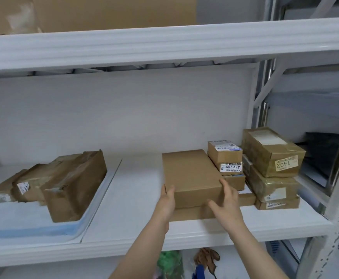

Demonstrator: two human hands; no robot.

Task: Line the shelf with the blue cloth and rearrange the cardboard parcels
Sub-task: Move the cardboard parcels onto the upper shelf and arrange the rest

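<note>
A flat, plain brown cardboard parcel point(190, 174) lies right of the middle of the white metal shelf point(128, 198), its short face toward the front edge. It is stacked on a second flat brown parcel point(190, 214), whose front face shows beneath it. The person's left hand point(166, 202) presses on the upper parcel's left front corner, fingers point(170, 191) straight and close together against the side. The right hand point(227, 204) meets the right front corner with fingers spread wide and the thumb splayed before the front face; neither hand is curled round anything. The parcel looks stiff, square-edged and unmarked, and is probably light for its bulk. Its smooth board could slip between flat palms, so a surer hold would likely be under the two front corners or along the long sides, lifting level so the parcel below is not dragged. Just beside it, toward the shelf's right end, stand small labelled cartons point(225, 156) and a taller stack topped by a taped box marked 1402 point(273, 152). At the left end, the pale blue cloth point(44, 229) covers only that part of the shelf and carries three crumpled, tape-wrapped parcels point(68, 184); the stretch between is not yet lined.
</note>
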